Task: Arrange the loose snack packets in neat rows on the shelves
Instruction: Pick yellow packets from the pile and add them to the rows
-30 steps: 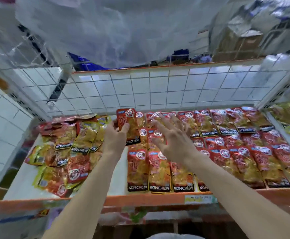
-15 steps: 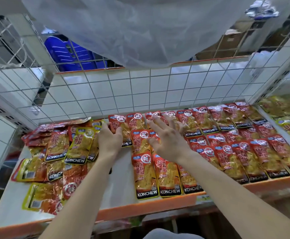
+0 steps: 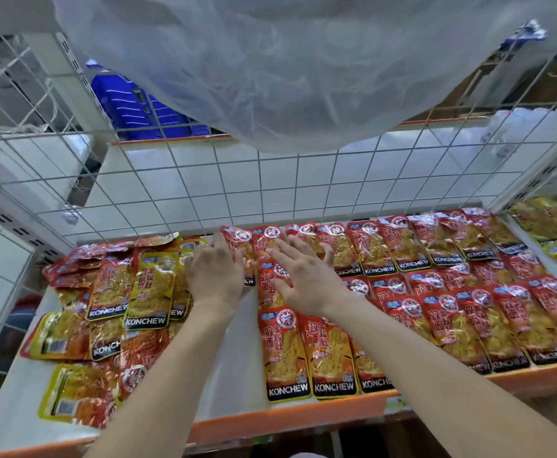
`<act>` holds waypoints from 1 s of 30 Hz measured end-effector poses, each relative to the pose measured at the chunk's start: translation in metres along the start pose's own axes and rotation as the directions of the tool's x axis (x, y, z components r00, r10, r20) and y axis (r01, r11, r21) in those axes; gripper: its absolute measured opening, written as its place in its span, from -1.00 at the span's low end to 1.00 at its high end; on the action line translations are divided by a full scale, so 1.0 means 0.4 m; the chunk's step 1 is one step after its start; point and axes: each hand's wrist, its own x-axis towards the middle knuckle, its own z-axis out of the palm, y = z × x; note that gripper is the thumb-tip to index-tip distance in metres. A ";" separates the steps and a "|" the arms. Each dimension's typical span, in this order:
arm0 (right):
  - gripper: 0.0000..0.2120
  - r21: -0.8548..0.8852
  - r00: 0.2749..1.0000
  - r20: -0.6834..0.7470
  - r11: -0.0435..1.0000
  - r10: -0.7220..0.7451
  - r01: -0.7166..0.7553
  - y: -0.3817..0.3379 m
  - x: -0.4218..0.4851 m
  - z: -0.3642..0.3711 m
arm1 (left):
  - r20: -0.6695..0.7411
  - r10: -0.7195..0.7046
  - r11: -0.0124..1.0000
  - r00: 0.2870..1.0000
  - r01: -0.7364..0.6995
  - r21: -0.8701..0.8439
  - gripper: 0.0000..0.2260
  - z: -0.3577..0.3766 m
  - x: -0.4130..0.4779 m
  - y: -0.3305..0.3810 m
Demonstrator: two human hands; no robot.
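Note:
A white shelf (image 3: 231, 375) with an orange front lip holds red KONCHEW snack packets in neat rows (image 3: 436, 292) over its right half. On the left lies a loose heap of yellow and red packets (image 3: 131, 292). My left hand (image 3: 216, 276) rests with straight fingers on the left edge of the back row's leftmost red packet (image 3: 240, 242). My right hand (image 3: 303, 282) hovers flat with spread fingers over the red packets just right of it, touching or nearly touching them. Neither hand holds a packet.
A wire grid (image 3: 270, 186) closes the back and left side of the shelf. A translucent plastic sheet (image 3: 270, 61) hangs low overhead. A blue crate (image 3: 138, 107) stands behind the grid. A neighbouring shelf with yellow packets (image 3: 551, 223) adjoins at right.
My left thumb has let go of the back-row red packet and that hand now lies against it. My right hand stayed spread over the rows. The view shifted slightly.

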 end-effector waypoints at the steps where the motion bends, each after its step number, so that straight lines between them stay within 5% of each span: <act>1: -0.44 -0.019 0.999 0.029 1.000 -0.014 0.015 -0.002 0.006 0.004 | 0.015 0.004 0.999 1.000 -0.005 0.039 -0.63 0.001 0.001 -0.005; 20: -0.43 -0.041 0.999 0.038 0.999 -0.016 0.017 -0.008 -0.003 0.022 | 0.052 0.076 0.997 0.996 -0.077 0.002 -0.63 -0.001 -0.033 -0.025; 30: -0.51 0.191 0.986 -0.137 0.975 -0.091 0.117 -0.134 -0.004 -0.002 | -0.213 -0.037 0.995 0.976 0.016 -0.100 -0.69 -0.135 -0.128 -0.127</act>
